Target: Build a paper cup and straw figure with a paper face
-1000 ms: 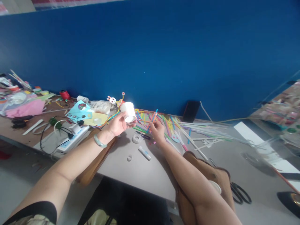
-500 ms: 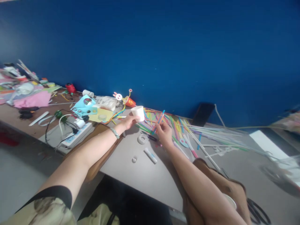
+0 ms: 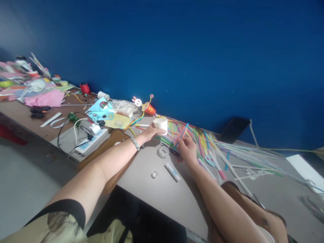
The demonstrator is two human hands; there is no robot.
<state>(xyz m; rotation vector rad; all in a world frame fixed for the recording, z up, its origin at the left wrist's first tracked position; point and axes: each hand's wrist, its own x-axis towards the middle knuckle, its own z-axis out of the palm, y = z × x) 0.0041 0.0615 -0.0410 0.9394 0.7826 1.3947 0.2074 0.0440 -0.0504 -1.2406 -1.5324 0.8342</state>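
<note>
A white paper cup [image 3: 161, 124] is held in my left hand [image 3: 151, 131], its opening tilted up. To the right, my right hand [image 3: 186, 148] has its fingers closed on a blue stick [image 3: 185, 130], which slants upward over scattered coloured sticks [image 3: 199, 136]. Below my hands a roll of clear tape [image 3: 163, 152] lies on the grey table [image 3: 154, 195]. A glue tube [image 3: 172, 172] and a small clear round piece [image 3: 154, 174] rest nearer the table's front edge.
At the left are a power strip [image 3: 91, 141] with cables, cut blue paper [image 3: 100, 109] and pink material [image 3: 45, 98]. An orange cup [image 3: 150, 109] with a rabbit face lies by the wall. A black tablet-like object [image 3: 234, 129] leans at the right.
The whole view has shifted, so table items appear farther right. The cup remains in my left hand and the blue stick in my right; both hands look much the same relative to the table.
</note>
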